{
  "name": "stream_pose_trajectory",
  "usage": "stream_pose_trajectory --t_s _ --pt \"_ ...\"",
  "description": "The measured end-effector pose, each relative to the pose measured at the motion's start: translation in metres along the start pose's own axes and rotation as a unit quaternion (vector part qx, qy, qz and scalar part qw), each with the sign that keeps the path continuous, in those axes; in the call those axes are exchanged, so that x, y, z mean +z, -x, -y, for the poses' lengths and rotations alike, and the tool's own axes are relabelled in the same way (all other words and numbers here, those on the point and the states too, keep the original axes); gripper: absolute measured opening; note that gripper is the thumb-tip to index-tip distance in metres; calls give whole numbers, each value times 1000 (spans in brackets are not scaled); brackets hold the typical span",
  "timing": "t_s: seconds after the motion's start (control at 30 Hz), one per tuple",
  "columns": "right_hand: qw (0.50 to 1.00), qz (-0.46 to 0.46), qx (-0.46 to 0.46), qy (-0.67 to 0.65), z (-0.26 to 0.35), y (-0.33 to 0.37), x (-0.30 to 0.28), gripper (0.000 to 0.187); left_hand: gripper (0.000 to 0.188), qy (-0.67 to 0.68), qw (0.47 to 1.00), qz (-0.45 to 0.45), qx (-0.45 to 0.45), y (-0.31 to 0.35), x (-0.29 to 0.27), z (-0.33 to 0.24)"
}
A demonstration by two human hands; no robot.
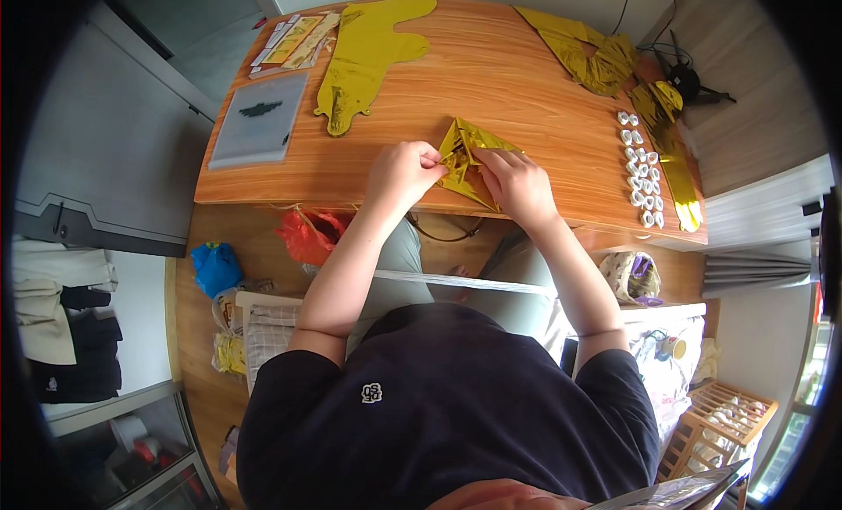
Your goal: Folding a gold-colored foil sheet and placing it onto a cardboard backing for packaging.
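On the bench [526, 80], both my hands, left [402, 172] and right [517, 184], pinch the folded gold foil [469, 146]; it seems light, thin, slippery, best gripped at edges.

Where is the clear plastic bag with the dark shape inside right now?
In the head view, the clear plastic bag lies flat at the left end of the wooden table, just left of the flat gold foil balloon and beyond the left hand.

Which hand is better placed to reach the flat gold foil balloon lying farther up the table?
Left, probably. The left hand pinches the folded gold foil on the side nearer the flat gold balloon; the right hand lies farther right, so it would have to cross over.
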State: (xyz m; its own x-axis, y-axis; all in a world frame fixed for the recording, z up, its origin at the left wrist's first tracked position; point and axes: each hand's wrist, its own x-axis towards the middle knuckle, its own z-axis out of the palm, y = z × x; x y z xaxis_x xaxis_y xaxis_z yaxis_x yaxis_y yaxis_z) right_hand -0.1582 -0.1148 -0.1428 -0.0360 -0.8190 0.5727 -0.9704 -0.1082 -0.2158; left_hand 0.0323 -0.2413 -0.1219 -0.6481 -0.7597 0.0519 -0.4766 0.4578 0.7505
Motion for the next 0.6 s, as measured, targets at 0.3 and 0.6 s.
stream_pose_trajectory --t_s 0.3,0.6 --pt "1000 6 -18 14 5 -3 -3 33 21 50 998 -10 42 5 -2 14" --pt "997 80 -5 -20 3 -23 -10 27 16 -39 998 -10 54 6 1 5"
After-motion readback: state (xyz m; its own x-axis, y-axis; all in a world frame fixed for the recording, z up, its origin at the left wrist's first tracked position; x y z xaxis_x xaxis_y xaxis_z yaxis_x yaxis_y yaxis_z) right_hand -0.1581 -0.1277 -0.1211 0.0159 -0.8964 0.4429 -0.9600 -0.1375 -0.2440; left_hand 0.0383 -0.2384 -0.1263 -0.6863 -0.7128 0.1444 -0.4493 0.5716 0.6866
